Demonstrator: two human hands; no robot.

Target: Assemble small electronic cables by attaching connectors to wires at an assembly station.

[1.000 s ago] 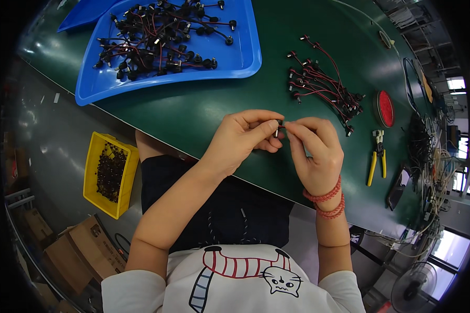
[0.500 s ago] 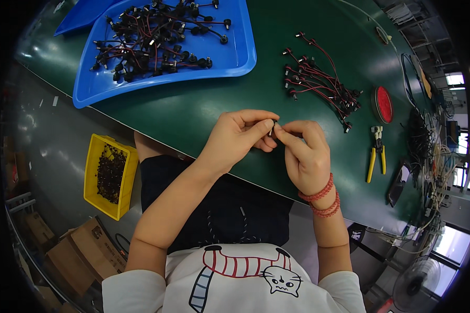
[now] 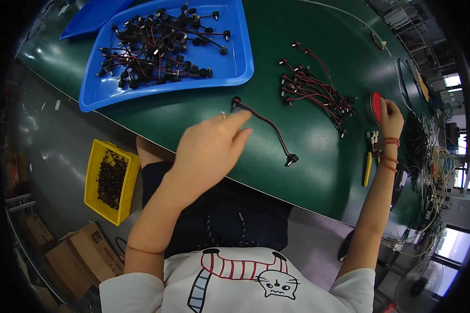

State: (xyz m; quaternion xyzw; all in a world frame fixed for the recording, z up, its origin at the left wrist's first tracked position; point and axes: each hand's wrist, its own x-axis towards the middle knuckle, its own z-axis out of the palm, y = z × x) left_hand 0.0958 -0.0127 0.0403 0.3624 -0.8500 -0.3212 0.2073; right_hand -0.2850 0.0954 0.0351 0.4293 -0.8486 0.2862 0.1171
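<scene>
On the green table lies a single red-and-black cable [image 3: 269,122] with a black plug at each end. My left hand [image 3: 209,148] is over its near left side, palm down, index finger and thumb apart. The index fingertip overlaps the wire in view; I cannot tell if it touches. A small shiny bit shows by the other fingers, too small to name. My right hand [image 3: 391,119] reaches far right to a round shallow dish with a red filling [image 3: 375,107]. Its fingertips are together at the red filling, and whatever is between them is hidden.
A blue tray [image 3: 167,97] heaped with plug cables stands at upper left. Several more cables [image 3: 318,88] lie in a loose bunch right of the middle. Yellow-handled pliers [image 3: 368,167] lie below the dish. A yellow bin [image 3: 124,201] of small dark parts stands left, below the table.
My hands were together over the near table, working on a small dark plug. They have parted: the right has moved to the red dish, the left slightly left. The single cable now lies uncovered.
</scene>
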